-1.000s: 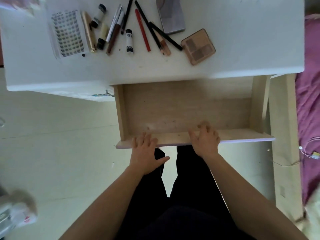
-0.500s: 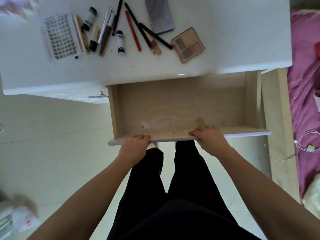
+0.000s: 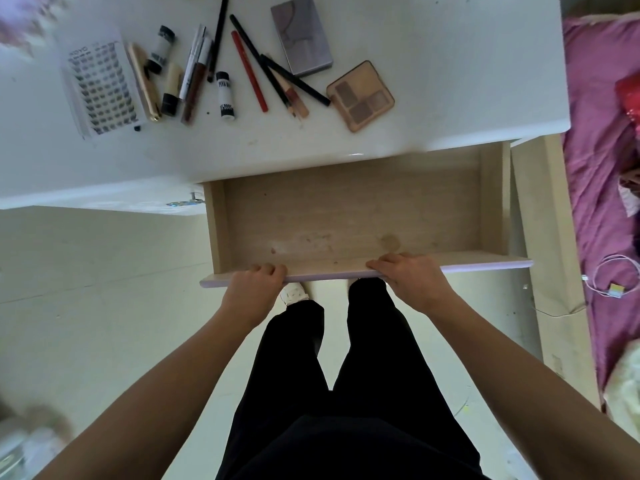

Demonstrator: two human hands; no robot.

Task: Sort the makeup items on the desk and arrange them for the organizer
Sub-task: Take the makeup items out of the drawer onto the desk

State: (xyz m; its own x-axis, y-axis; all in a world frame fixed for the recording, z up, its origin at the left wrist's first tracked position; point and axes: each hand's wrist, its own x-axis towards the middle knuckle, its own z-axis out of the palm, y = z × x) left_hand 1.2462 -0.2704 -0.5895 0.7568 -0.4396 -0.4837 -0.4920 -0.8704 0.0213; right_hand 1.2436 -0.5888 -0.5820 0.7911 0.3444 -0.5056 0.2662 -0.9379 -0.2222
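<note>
Your counter [image 3: 450, 81] is white, the drawer [image 3: 346, 209] pale wood with a lilac front edge. You see a red pencil [image 3: 249, 76], a grey compact [image 3: 301, 34] and a tan palette [image 3: 360, 96] with brown squares.

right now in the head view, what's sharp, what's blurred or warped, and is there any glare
Head view: the wide angle bows the front edge of the desk; the left corners smear into blur, while the red pencil and eyeshadow palette are sharp; a small glare spot sits on the desk's front edge above the drawer; the forearms and trousers look dim.
</note>
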